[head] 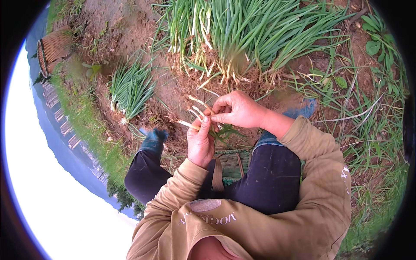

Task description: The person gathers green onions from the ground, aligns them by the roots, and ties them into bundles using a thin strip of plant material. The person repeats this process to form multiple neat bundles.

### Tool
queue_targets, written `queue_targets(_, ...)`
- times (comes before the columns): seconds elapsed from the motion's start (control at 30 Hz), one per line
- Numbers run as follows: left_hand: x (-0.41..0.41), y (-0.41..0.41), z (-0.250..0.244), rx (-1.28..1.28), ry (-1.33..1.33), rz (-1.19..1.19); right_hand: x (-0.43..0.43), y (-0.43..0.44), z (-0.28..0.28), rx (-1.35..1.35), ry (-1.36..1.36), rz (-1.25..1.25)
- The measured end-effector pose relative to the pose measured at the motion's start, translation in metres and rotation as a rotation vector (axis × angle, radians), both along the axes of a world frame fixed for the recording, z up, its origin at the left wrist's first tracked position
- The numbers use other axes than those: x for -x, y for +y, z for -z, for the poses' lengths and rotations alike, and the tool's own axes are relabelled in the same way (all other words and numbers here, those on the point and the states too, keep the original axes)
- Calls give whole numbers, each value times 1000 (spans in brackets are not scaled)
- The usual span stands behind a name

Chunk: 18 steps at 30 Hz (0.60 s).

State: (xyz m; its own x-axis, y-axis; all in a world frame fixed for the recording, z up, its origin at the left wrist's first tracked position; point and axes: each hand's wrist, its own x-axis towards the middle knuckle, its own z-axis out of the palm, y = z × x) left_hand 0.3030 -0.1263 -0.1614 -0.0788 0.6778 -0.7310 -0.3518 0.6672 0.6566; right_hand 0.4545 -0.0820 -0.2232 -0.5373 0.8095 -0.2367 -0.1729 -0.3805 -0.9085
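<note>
In front of my body, my left hand (pixel 201 139) grips several green onion stalks (pixel 190 124), their pale root ends pointing up and to the left. My right hand (pixel 240 110) pinches one of these stalks between thumb and fingers, right beside the left thumb. Green leaves (pixel 226 131) hang out below both hands. Just beyond them lies a large heap of green onions (pixel 247 32), with brown, soil-covered roots on the near side. To the left, a smaller bunch of green onions (pixel 133 87) rests on the soil.
A woven basket (pixel 55 48) lies on its side at the upper left. Blue boots (pixel 152 141) stand on the bare soil on either side of my hands. Between my legs is a green woven seat (pixel 232 164). Weeds and grass (pixel 367 136) cover the right side.
</note>
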Motion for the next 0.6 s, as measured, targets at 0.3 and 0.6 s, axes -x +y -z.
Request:
queue_targets(0.3, 5, -2, 4, -14, 172, 212, -6, 2, -3, 5, -48, -5)
queue_targets(0.6, 6, 1, 0, 73, 109, 187, -13, 5, 2, 3, 9, -133)
